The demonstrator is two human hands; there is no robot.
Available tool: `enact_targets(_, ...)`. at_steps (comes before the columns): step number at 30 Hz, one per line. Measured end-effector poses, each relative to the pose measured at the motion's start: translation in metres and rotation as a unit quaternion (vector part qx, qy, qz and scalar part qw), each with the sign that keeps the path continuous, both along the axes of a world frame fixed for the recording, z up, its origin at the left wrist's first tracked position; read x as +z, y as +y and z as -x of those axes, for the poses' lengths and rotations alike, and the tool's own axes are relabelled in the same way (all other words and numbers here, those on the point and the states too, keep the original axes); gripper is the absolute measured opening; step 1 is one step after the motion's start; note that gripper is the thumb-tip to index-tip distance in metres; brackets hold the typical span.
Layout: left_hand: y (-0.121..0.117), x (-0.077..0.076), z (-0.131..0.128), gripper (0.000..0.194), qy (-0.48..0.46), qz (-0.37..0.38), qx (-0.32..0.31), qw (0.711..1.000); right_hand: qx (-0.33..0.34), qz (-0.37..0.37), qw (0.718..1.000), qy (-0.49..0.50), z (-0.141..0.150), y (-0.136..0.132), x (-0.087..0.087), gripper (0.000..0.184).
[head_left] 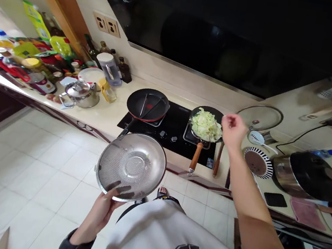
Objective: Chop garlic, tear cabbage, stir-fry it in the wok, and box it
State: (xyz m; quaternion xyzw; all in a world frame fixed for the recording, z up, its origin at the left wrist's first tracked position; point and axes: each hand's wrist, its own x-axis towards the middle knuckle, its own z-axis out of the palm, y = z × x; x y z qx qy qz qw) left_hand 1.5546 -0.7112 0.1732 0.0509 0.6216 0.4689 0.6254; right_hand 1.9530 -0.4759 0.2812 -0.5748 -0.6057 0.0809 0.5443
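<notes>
A kitchen: shredded greens (205, 125) fill a pan (215, 111) on the black cooktop (175, 119), with bottles (125, 71) and a steel pot (85, 97) on the counter (105, 119).

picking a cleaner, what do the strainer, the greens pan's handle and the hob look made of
Strainer: metal, likely stainless steel, satin; silvery-grey sheen, fine perforations.
Handle: seemingly wood, perhaps varnished; orange-brown colour, soft shine.
Hob: perhaps glass, polished; smooth and black, though enamel could look alike.

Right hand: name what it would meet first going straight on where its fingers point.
Probably the greens in the pan; the height of the right hand is unclear, so it may pass above them.
</notes>
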Motion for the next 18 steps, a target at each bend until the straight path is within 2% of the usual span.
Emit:
enact_targets(2,0.0,0.0,-0.005,0.032,0.002,0.017,0.027,0.999,-0.042,0.036,0.998,-0.017,-0.029,0.039,-0.008,0.017)
enact_targets(5,0.0,0.002,-0.015,0.035,-0.001,0.032,0.065,0.997,-0.005,0.162,0.985,-0.056,-0.053,0.082,-0.036,0.012)
enact_targets(7,0.0,0.005,-0.022,0.034,0.003,0.036,0.076,0.996,0.012,0.201,0.977,-0.066,-0.063,0.096,-0.052,0.009)
enact_targets(9,0.0,0.008,-0.028,0.032,0.013,0.049,0.086,0.995,-0.002,0.208,0.976,-0.068,-0.072,0.098,-0.062,0.01)
enact_targets(11,0.0,0.008,-0.032,0.03,0.012,0.061,0.095,0.994,-0.035,0.202,0.977,-0.06,-0.076,0.085,-0.07,0.007)
enact_targets(13,0.0,0.006,-0.036,0.028,0.006,0.07,0.1,0.992,-0.076,0.194,0.977,-0.041,-0.071,0.056,-0.084,0.01)
enact_targets(15,0.001,0.002,-0.039,0.027,0.005,0.07,0.101,0.992,-0.108,0.195,0.975,-0.009,-0.054,0.015,-0.11,0.015)
enact_targets(18,0.004,-0.002,-0.044,0.027,0.009,0.061,0.108,0.992,-0.105,0.249,0.96,0.069,-0.008,-0.048,-0.162,0.025)
